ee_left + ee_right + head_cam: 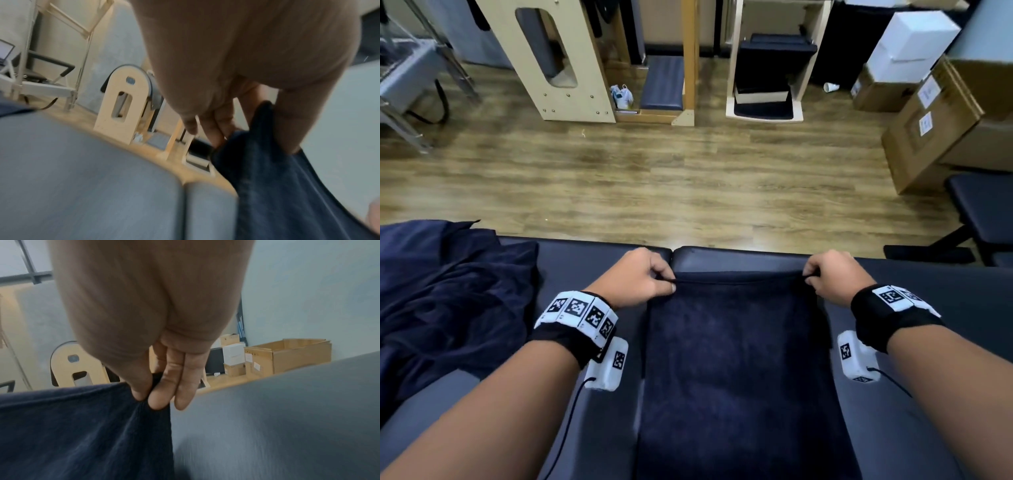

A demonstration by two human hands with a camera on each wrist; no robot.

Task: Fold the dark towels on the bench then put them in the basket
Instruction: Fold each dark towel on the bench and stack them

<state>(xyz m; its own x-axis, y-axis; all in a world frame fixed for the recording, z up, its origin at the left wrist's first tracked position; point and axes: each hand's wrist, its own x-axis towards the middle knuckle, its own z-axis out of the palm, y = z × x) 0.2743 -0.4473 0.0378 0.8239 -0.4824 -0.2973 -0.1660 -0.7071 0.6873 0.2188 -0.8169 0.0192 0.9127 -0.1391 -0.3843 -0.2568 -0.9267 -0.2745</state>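
Observation:
A dark navy towel (732, 359) lies spread lengthwise on the padded bench (914, 342) in front of me. My left hand (650, 277) pinches its far left corner, and my right hand (822, 274) pinches its far right corner, both near the bench's far edge. The left wrist view shows my left hand (242, 129) with the towel (277, 186) gripped between thumb and fingers. In the right wrist view my right hand (152, 395) pinches the towel (82, 426) at its corner. A heap of more dark towels (438, 298) sits on the bench at the left. No basket is in view.
Wooden floor (654, 181) lies beyond the bench. Wooden exercise equipment (558, 61) stands at the back, cardboard boxes (928, 126) at the right, and another dark padded bench (983, 205) at the right edge.

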